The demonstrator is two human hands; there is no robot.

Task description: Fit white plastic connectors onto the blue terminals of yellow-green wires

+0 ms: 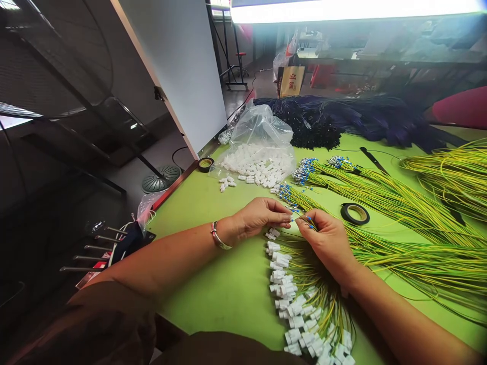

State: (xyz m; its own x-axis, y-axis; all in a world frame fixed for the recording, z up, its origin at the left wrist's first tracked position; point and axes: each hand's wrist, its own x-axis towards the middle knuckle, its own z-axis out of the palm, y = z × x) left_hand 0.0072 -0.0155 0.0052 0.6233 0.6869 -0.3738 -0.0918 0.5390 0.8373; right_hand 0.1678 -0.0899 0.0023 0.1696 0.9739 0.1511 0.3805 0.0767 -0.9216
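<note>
My left hand, with a bracelet at the wrist, is closed in a pinch at the middle of the green table. What sits between its fingertips is too small to make out. Close against it, my right hand pinches thin yellow-green wires with blue-sleeved terminals poking out by the fingers. Just beyond both hands lie more blue wire terminals at the end of a bundle. Below the hands, white connectors on yellow-green wires are lined up in a long, overlapping row.
Loose white connector housings spill from a clear plastic bag. Bundles of yellow-green wire cover the right side. Black tape rolls lie on the table. Dark cables fill the back; a white panel stands left.
</note>
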